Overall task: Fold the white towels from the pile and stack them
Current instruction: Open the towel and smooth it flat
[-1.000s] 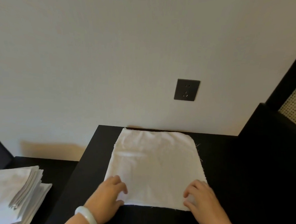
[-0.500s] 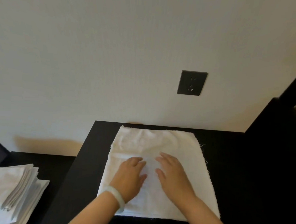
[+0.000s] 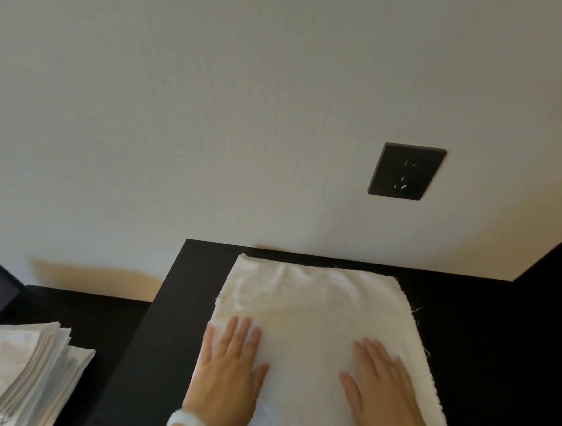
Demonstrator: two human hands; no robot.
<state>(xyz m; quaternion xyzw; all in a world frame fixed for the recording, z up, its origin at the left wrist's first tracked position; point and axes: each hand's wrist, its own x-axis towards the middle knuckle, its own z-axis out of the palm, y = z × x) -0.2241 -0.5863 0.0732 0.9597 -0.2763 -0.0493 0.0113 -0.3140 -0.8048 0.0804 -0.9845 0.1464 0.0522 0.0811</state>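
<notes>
Now left hand (image 3: 229, 369), right hand (image 3: 384, 391), slid apart on towel (image 3: 311, 299)

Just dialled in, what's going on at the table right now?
A person has one white towel spread on the black table and presses it flat with both palms. The left hand is near its left edge and the right hand further right. A stack of white towels sits lower left.

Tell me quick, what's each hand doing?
Left hand: open, fingers straight, pressing flat on the white towel.
Right hand: open, also flat on the towel, holding nothing.
</notes>
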